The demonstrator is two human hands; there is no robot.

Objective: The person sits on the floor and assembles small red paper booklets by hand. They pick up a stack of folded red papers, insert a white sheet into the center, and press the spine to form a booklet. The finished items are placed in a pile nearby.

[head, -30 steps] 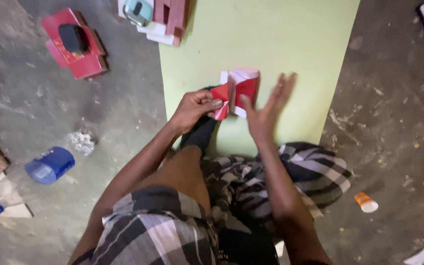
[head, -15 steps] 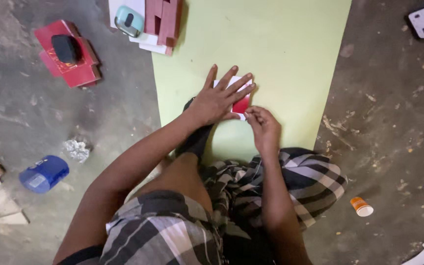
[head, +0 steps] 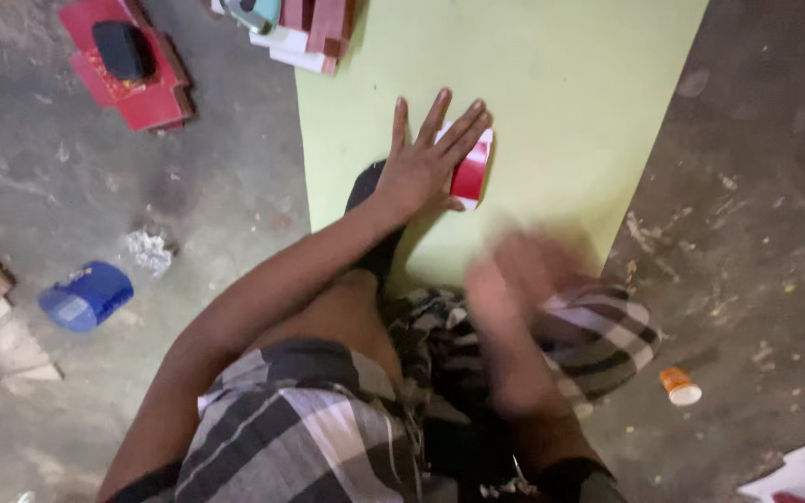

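My left hand [head: 426, 158] lies flat with fingers spread on a folded red and white paper piece [head: 470, 170], pressing it onto the light green sheet [head: 552, 84]. My right hand [head: 519, 270] is blurred by motion nearer my body, above the sheet's near edge and my checked cloth, holding nothing that I can make out. My foot shows dark under the left wrist.
A red box with a dark object on it [head: 128, 61] lies on the concrete floor at upper left. A stack of red and white pieces [head: 305, 28] sits at the sheet's top edge. A blue cap-like container [head: 86, 296], crumpled paper [head: 148, 250] and a small orange-and-white cap [head: 679, 386] lie around.
The red paper went from held up between both hands to flat on the sheet. My left hand flattened on it; my right hand pulled back toward my body.
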